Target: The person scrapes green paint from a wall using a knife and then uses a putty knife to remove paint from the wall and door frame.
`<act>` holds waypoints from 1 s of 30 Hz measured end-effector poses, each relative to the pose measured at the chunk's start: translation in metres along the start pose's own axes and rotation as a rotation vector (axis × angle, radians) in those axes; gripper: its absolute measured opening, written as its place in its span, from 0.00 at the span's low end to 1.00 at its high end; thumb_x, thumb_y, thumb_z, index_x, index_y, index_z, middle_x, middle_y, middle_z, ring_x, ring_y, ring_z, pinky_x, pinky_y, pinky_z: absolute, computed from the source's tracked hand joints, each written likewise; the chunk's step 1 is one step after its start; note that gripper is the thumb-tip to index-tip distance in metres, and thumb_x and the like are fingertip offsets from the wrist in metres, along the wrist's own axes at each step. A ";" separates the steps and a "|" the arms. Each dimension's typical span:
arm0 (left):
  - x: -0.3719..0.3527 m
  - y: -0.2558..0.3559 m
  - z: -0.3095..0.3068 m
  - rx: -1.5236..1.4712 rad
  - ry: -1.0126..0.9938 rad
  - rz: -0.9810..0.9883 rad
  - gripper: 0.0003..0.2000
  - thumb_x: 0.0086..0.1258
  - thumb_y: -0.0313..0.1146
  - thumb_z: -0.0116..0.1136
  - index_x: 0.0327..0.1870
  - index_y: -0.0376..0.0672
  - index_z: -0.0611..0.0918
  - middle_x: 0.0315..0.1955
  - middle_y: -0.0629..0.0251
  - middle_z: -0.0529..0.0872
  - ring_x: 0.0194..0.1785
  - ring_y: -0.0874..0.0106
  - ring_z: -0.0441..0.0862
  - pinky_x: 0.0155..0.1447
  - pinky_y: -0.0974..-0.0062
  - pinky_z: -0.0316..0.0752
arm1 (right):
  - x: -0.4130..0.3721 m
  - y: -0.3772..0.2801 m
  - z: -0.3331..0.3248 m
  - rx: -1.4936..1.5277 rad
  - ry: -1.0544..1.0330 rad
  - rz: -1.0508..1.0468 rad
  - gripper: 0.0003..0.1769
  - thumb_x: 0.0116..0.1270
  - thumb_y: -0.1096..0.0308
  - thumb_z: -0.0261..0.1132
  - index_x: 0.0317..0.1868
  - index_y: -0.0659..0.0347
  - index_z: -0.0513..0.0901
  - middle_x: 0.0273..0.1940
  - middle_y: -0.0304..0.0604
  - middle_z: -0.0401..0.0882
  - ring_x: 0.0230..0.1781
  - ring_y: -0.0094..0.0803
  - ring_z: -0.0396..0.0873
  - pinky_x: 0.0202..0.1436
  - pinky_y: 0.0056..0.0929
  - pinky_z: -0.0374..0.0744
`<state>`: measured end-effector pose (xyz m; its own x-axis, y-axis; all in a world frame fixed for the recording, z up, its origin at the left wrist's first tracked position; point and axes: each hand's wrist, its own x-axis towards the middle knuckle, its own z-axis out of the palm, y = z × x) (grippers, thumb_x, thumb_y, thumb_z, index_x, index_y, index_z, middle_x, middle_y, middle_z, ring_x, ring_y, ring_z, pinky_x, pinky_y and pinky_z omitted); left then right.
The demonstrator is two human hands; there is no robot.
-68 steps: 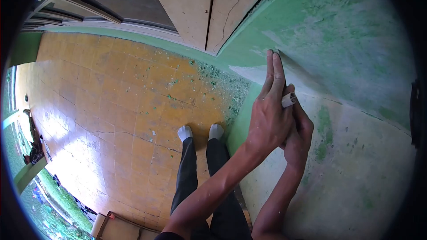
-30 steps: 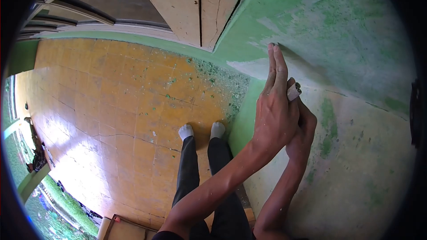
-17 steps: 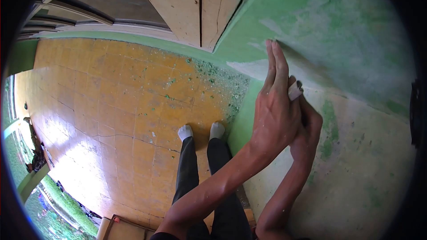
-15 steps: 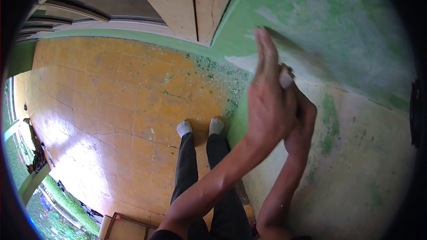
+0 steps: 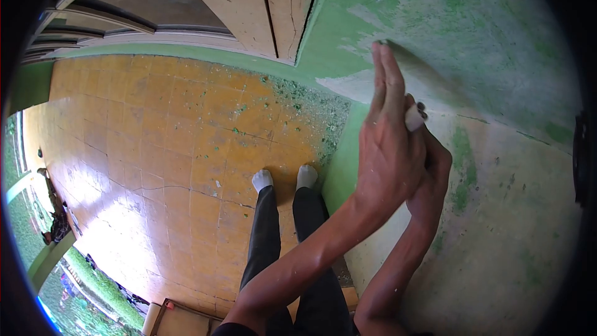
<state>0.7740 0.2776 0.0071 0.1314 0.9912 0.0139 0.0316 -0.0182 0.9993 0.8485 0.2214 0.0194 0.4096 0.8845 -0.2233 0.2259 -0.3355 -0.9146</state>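
Note:
My left hand point(image 5: 387, 149) is raised in front of the wall, its fingers stretched out together with the tips close to the painted surface. Behind it, partly covered, my right hand point(image 5: 435, 155) is closed with bent fingers around a white-handled tool point(image 5: 414, 118). Only the pale, rounded handle end with dark spots shows between the hands; the working end is hidden. Around the fingertips the green wall point(image 5: 435, 31) is patchy, with paint worn off to a pale layer.
Green and white paint flakes point(image 5: 298, 102) lie along the wall's foot on the orange tiled floor point(image 5: 143, 130). My socked feet point(image 5: 262, 179) stand on it. A wooden frame point(image 5: 273, 6) with window panes borders the wall. At lower left is a wooden chair or box point(image 5: 180, 320).
Both hands with the tool appear slightly further right and lower in view. The camera view has shifted a little, and the handle end shows more clearly.

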 end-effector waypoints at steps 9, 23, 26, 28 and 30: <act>0.003 -0.022 0.000 0.126 0.146 0.098 0.31 0.73 0.22 0.47 0.76 0.28 0.56 0.48 0.32 0.82 0.41 0.54 0.85 0.46 0.62 0.78 | 0.024 -0.007 0.018 0.142 -0.181 -0.130 0.26 0.69 0.73 0.60 0.66 0.75 0.74 0.63 0.54 0.79 0.64 0.31 0.74 0.66 0.30 0.72; 0.019 0.002 -0.037 -0.067 -0.079 -0.308 0.32 0.72 0.23 0.47 0.76 0.26 0.53 0.67 0.25 0.63 0.67 0.40 0.70 0.65 0.57 0.73 | 0.008 -0.013 0.034 -0.080 -0.093 0.034 0.29 0.71 0.67 0.59 0.68 0.75 0.71 0.56 0.47 0.81 0.55 0.25 0.74 0.60 0.24 0.72; 0.011 -0.014 -0.025 0.090 -0.048 0.015 0.31 0.72 0.22 0.46 0.75 0.26 0.54 0.68 0.22 0.59 0.67 0.35 0.69 0.63 0.56 0.73 | 0.004 -0.002 0.031 -0.009 0.032 -0.090 0.26 0.71 0.74 0.58 0.68 0.69 0.73 0.47 0.39 0.83 0.38 0.16 0.74 0.37 0.16 0.73; 0.012 -0.018 -0.021 0.096 -0.014 0.064 0.31 0.71 0.22 0.46 0.75 0.24 0.53 0.69 0.22 0.59 0.67 0.34 0.69 0.64 0.57 0.72 | 0.006 -0.011 0.025 -0.006 -0.002 0.044 0.26 0.71 0.74 0.59 0.68 0.72 0.72 0.53 0.46 0.83 0.48 0.22 0.76 0.51 0.20 0.75; 0.007 -0.019 -0.014 -0.032 -0.006 0.016 0.31 0.73 0.22 0.46 0.74 0.23 0.53 0.69 0.23 0.58 0.68 0.34 0.67 0.66 0.58 0.71 | 0.003 -0.002 0.023 0.001 -0.001 0.001 0.26 0.71 0.74 0.59 0.68 0.73 0.72 0.58 0.50 0.82 0.55 0.24 0.75 0.58 0.23 0.74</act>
<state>0.7601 0.2867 -0.0115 0.1378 0.9900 0.0295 -0.0019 -0.0296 0.9996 0.8294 0.2325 0.0129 0.4093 0.8843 -0.2248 0.2241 -0.3363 -0.9147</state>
